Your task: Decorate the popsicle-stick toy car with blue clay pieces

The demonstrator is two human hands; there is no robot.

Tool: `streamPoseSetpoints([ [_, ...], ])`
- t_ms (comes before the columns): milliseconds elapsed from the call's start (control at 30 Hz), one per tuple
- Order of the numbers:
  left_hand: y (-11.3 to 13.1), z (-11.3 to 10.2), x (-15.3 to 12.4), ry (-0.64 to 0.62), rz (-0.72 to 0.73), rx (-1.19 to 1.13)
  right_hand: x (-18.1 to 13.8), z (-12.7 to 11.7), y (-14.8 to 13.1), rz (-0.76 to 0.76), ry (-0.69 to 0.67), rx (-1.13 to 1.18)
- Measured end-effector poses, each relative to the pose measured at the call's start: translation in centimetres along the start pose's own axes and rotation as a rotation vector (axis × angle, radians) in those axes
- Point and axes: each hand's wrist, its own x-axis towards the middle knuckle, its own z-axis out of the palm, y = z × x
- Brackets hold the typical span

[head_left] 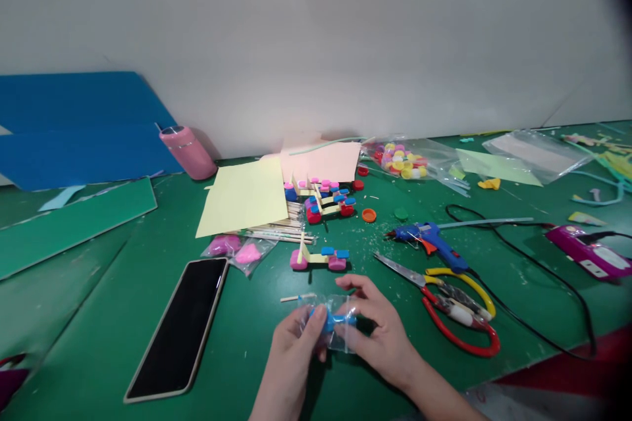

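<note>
Low in the middle of the head view, I hold a small clear plastic bag [340, 341] with a soft-looking blue lump [334, 320] in it. My left hand [302, 337] is closed on the bag's left part, thumb on top. At the bag's right side, my right hand [379, 323] pinches with thumb and fingers, its index finger raised. A thin pale stick [296, 298] lies just beyond the bag. Further off stands a small model car [320, 259] with pink wheels, a pale stick body and blue pieces. Behind it sit more such model cars [330, 205].
A phone [178, 329] lies to the left. Scissors [457, 309], a blue glue gun [429, 237] and its black cable are on the right. Behind are yellow paper [247, 196], thin sticks [281, 230], bagged pink clay [241, 251], bagged caps [402, 159] and a pink bottle [190, 152].
</note>
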Motion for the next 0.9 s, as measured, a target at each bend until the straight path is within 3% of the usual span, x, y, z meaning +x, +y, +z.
streamPoseSetpoints([
  [100,0.1,0.1,0.0,-0.045,-0.029,-0.036,0.0,0.0,-0.1,0.006,-0.019,-0.018],
  [333,-0.6,-0.4,0.3,-0.018,-0.036,-0.117,0.2,0.0,-0.3,0.037,-0.028,0.06],
  [633,-0.1,-0.9,0.5,0.031,-0.04,-0.206,0.5,0.1,0.5,0.198,0.017,0.434],
  [900,1.6,-4.1,0.7,0.203,-0.057,-0.321,0.5,-0.1,0.9,0.384,0.112,0.6],
])
